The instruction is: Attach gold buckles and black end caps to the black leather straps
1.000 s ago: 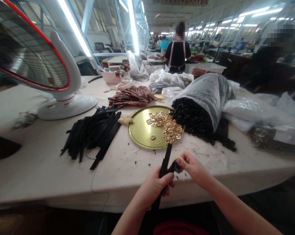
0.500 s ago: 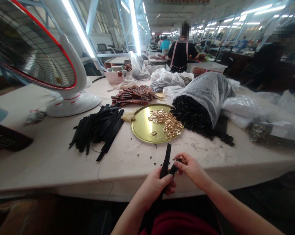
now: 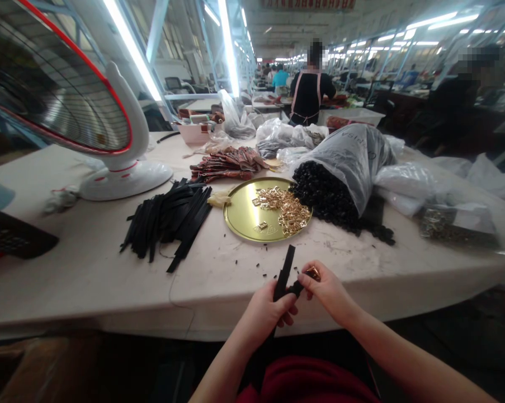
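My left hand (image 3: 265,314) is closed round a black strap (image 3: 285,268) that points up and away over the table edge. My right hand (image 3: 325,289) pinches a small gold buckle (image 3: 313,273) against the strap's folded end. Just beyond both hands lies a round gold tray (image 3: 241,217) with a heap of gold buckles (image 3: 286,210). Left of the tray sits a pile of black straps (image 3: 170,216).
A plastic bag spilling small black parts (image 3: 341,178) lies right of the tray. A white and red fan (image 3: 88,112) stands at the left. Brown leather pieces (image 3: 229,163) and more plastic bags (image 3: 445,196) lie behind. A person in a black top (image 3: 311,92) works farther back.
My hands and the strap stay at the table's near edge; the right hand has brought the buckle closer to the strap's end. The view has shifted slightly.
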`<state>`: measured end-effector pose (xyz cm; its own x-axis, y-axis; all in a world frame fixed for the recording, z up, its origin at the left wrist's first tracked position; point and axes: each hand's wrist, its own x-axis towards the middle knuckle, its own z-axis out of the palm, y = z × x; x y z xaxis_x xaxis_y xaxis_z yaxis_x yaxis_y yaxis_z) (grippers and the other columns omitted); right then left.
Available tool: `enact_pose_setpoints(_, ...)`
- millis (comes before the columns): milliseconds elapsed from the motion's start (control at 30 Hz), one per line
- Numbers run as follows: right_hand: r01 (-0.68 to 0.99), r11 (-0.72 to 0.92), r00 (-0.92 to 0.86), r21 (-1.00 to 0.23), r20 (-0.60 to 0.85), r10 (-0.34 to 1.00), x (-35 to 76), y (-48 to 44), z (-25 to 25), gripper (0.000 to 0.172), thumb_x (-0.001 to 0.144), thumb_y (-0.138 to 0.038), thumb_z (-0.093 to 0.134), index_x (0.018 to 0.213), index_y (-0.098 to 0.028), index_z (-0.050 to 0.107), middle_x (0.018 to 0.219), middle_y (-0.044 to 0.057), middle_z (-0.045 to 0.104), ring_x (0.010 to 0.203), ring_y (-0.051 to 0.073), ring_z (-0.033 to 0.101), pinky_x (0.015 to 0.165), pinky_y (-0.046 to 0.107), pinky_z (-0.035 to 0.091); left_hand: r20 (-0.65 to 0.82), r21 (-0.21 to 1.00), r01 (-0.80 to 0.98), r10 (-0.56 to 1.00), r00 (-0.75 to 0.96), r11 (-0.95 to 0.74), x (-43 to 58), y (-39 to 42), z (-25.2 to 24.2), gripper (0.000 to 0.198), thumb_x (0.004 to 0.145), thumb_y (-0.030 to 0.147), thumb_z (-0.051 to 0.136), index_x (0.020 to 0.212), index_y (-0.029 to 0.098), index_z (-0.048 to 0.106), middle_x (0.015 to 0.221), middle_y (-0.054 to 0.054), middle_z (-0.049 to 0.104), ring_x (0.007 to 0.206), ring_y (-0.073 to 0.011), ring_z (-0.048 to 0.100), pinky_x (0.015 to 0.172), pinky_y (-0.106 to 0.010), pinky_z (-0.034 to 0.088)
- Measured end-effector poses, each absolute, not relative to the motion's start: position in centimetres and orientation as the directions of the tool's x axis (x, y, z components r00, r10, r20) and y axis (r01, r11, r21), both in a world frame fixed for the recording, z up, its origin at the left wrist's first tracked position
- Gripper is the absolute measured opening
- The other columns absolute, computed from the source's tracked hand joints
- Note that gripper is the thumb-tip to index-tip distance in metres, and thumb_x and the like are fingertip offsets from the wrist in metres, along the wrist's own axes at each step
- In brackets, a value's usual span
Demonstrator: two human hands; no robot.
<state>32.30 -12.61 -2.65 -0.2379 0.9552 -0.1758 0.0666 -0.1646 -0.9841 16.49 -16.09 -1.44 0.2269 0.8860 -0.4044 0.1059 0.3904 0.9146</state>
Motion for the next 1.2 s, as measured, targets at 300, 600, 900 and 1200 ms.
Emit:
enact_pose_setpoints(300, 0.189, -0.096, -0.280, -0.977, -0.147, 0.949, 32.4, -12.9, -3.1, 0.023, 0.075, -0.039, 0.058, 0.079, -0.019, 0.047, 0.057, -0.005, 0.052, 0.048, 0.010, 0.050, 0.049, 0.023, 0.041, -0.437, 0.883, -0.090, 0.878, 0.194, 0.460, 17.2, -16.1, -2.3, 0.026, 0.072, 0.031, 0.060, 0.090, 0.014, 0.054, 0.068, -0.003, 0.066, 0.048, -0.0086, 0.058, 0.040, -0.016, 0.035)
enact_pose_setpoints(600, 0.169, -0.227, -0.438, -0.959, -0.279, 0.854, 33.0, -12.3, -3.4, 0.028, 0.071, -0.043, 0.061, 0.078, -0.018, 0.049, 0.057, -0.004, 0.054, 0.048, 0.010, 0.051, 0.047, 0.023, 0.040, -0.347, 0.938, 0.078, 0.909, 0.231, 0.338, 17.6, -15.2, -2.8, 0.019, 0.075, 0.030, 0.054, 0.085, 0.015, 0.058, 0.070, -0.003, 0.065, 0.047, -0.0085, 0.057, 0.043, -0.018, 0.037)
enact_pose_setpoints(900, 0.183, -0.231, -0.474, -0.955, -0.292, 0.831, 33.7, -9.7, -3.0, 0.025, 0.075, -0.039, 0.060, 0.083, -0.016, 0.056, 0.067, -0.001, 0.056, 0.059, 0.011, 0.051, 0.058, 0.025, 0.042, -0.376, 0.908, 0.279, 0.902, 0.211, 0.313, 15.4, -12.9, -1.4, 0.016, 0.074, 0.028, 0.052, 0.081, 0.015, 0.056, 0.071, -0.002, 0.065, 0.049, -0.0105, 0.057, 0.048, -0.021, 0.043)
enact_pose_setpoints(1200, 0.138, -0.183, -0.348, -0.973, -0.221, 0.911, 34.6, -6.1, -2.9, 0.030, 0.077, -0.042, 0.055, 0.094, -0.016, 0.053, 0.067, -0.001, 0.054, 0.057, 0.012, 0.049, 0.057, 0.026, 0.041, -0.241, 0.867, 0.482, 0.953, 0.183, 0.127, 15.7, -7.1, 0.5, 0.020, 0.078, 0.034, 0.048, 0.074, 0.017, 0.058, 0.070, -0.004, 0.065, 0.058, -0.0160, 0.059, 0.051, -0.024, 0.041)
